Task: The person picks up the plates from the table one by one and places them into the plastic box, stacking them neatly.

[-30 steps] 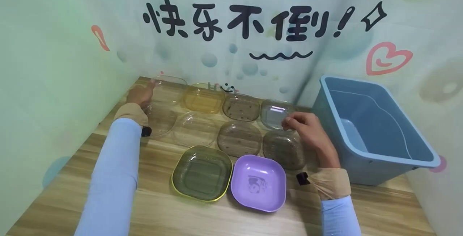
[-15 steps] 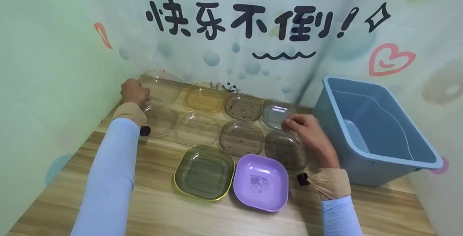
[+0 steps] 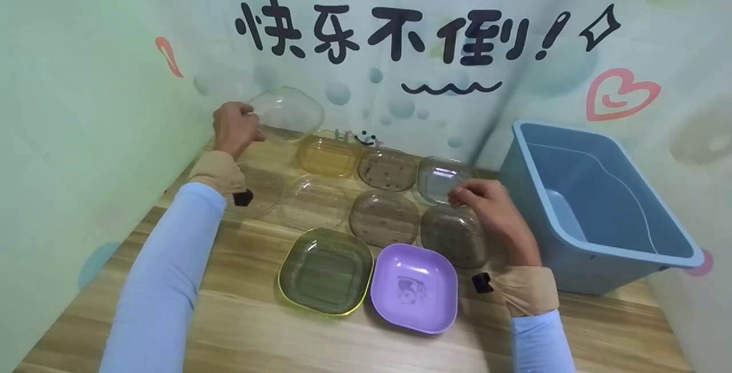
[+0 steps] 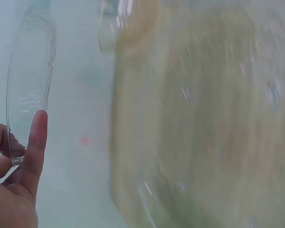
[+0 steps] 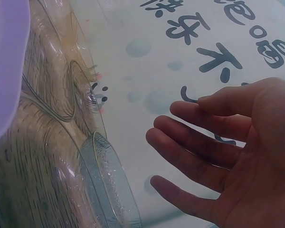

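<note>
My left hand (image 3: pixel 234 128) pinches the rim of a clear plastic dish (image 3: pixel 290 111) at the back left, raised off the table and tilted. In the left wrist view this clear dish (image 4: pixel 31 76) is seen nearly edge-on between my thumb and fingers. My right hand (image 3: pixel 493 207) hovers near a bluish clear dish (image 3: pixel 437 181) and a dark grey see-through dish (image 3: pixel 452 238). Its fingers hang loosely bent and hold nothing, as the right wrist view shows. Closest to the left hand on the table are a yellow see-through dish (image 3: pixel 329 157) and a colourless dish (image 3: pixel 313 204).
Two brownish see-through dishes (image 3: pixel 384 218) fill the middle of the rows. In front sit a green-yellow dish (image 3: pixel 326 273) and a purple bowl (image 3: pixel 414 287) with a panda print. A deep blue bin (image 3: pixel 606 270) stands at the right. A printed cloth backdrop (image 3: pixel 343 92) closes off the back.
My left hand has taken hold of the clear dish at the back left and lifted it up and slightly rightward. The right hand has stayed almost still.
</note>
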The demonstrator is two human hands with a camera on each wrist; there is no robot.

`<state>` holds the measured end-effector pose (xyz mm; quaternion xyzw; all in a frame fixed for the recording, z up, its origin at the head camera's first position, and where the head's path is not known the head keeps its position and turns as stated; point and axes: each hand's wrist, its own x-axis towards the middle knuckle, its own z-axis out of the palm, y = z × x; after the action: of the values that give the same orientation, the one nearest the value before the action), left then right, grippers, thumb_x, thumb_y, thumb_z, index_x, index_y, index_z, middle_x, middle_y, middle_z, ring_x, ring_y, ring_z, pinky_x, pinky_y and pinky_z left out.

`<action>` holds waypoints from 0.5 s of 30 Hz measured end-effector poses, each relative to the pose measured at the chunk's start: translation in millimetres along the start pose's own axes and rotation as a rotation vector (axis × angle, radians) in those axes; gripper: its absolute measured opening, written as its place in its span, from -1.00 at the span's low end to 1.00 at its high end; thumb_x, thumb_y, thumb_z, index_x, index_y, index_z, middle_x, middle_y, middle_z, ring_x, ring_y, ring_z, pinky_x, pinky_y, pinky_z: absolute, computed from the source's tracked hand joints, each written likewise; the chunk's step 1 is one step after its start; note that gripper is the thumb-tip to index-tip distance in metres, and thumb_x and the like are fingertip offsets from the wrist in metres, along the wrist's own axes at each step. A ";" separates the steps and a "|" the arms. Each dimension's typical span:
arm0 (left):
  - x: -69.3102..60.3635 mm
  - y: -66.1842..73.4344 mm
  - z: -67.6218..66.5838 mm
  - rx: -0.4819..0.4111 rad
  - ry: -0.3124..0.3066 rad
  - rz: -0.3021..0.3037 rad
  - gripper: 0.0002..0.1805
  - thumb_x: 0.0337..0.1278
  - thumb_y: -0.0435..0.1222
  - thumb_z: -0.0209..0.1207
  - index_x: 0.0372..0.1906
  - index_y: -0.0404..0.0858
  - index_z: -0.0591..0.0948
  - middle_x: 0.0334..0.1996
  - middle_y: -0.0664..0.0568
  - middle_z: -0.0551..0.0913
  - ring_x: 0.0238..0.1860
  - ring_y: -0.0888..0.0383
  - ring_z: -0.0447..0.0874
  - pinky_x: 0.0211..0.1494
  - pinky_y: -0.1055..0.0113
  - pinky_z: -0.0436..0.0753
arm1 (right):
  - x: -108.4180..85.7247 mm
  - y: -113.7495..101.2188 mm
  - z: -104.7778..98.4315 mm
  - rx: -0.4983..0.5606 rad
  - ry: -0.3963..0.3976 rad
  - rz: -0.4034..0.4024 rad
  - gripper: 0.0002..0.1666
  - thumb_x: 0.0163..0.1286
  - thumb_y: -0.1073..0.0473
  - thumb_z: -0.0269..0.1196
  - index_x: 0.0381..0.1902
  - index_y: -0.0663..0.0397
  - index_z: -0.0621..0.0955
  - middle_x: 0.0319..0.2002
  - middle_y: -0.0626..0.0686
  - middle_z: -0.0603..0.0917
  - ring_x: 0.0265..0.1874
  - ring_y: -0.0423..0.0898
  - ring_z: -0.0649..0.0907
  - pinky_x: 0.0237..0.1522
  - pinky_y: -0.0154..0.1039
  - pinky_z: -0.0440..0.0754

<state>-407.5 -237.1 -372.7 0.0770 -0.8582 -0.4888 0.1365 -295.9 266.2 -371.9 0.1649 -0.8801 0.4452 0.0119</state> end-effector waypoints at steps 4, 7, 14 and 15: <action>-10.0 27.8 25.2 -0.019 -0.055 0.057 -0.49 0.33 -0.34 -0.04 0.32 -0.31 0.59 0.12 -0.23 0.72 -0.63 0.31 0.73 -0.46 0.46 0.61 | -1.9 -1.7 -2.2 0.004 -0.005 -0.015 -0.69 0.59 0.25 0.11 -0.07 0.37 0.72 -0.17 0.31 0.76 -0.21 -0.07 0.76 -0.10 -0.43 0.74; -21.8 46.6 45.2 -0.038 -0.146 0.106 -0.53 0.35 -0.35 -0.02 0.29 -0.30 0.61 0.14 -0.16 0.68 -0.60 0.26 0.74 -0.32 0.46 0.66 | -3.3 -4.0 -3.1 0.007 0.001 -0.006 -0.69 0.60 0.24 0.10 -0.05 0.37 0.71 -0.15 0.30 0.75 -0.20 -0.05 0.75 -0.08 -0.40 0.74; -60.6 74.1 88.6 -0.091 -0.329 0.230 -0.60 0.36 -0.37 0.06 0.22 -0.36 0.64 0.03 -0.15 0.68 -0.64 0.20 0.68 -0.57 0.43 0.63 | -4.6 -10.5 -3.5 -0.021 0.025 0.007 -0.68 0.61 0.20 0.09 0.04 0.32 0.68 -0.13 0.32 0.75 -0.30 -0.09 0.75 -0.18 -0.20 0.80; -66.9 77.1 93.5 -0.078 -0.341 0.245 -0.61 0.37 -0.36 0.06 0.21 -0.34 0.66 0.05 -0.15 0.70 -0.64 0.21 0.67 -0.56 0.42 0.65 | -4.8 -12.2 -3.5 -0.014 0.030 0.012 -0.68 0.61 0.19 0.09 0.06 0.30 0.67 -0.12 0.32 0.74 -0.31 -0.09 0.75 -0.21 -0.20 0.80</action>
<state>-372.7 -103.4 -362.4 -0.1170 -0.8522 -0.5075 0.0505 -288.1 263.6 -361.1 0.1531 -0.8839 0.4413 0.0234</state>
